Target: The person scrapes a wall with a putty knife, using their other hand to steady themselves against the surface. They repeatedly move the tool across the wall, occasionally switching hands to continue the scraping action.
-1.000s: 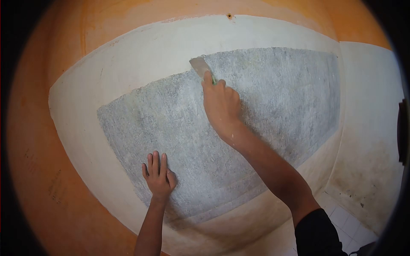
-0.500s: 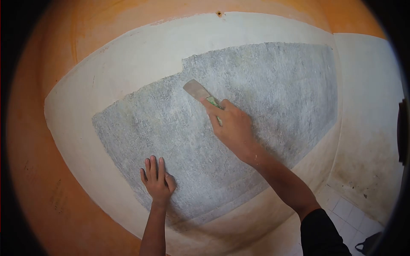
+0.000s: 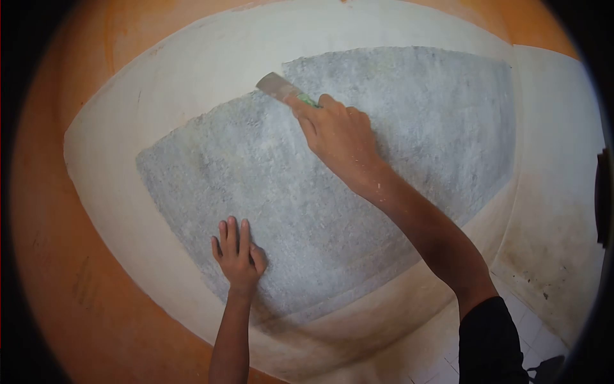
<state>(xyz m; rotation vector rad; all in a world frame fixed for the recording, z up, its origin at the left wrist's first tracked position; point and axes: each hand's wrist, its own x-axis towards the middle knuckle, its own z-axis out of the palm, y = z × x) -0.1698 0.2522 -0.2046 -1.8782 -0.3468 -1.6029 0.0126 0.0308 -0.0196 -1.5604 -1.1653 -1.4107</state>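
Note:
A flat metal scraper with a green handle is gripped in my right hand, its blade at the upper edge of the rough grey patch, where the patch meets white wall. Most of the handle is hidden by the fingers. Lower down and to the left, my left hand rests on the grey patch with its fingers spread and nothing held.
Orange wall paint surrounds the white area on the left and top. At right is a wall corner with an adjoining stained white wall. Floor tiles and a dark object show at the lower right.
My right hand has moved up and slightly left with the scraper, whose blade now reaches the white border. The view has shifted a little; my left hand keeps its place on the patch.

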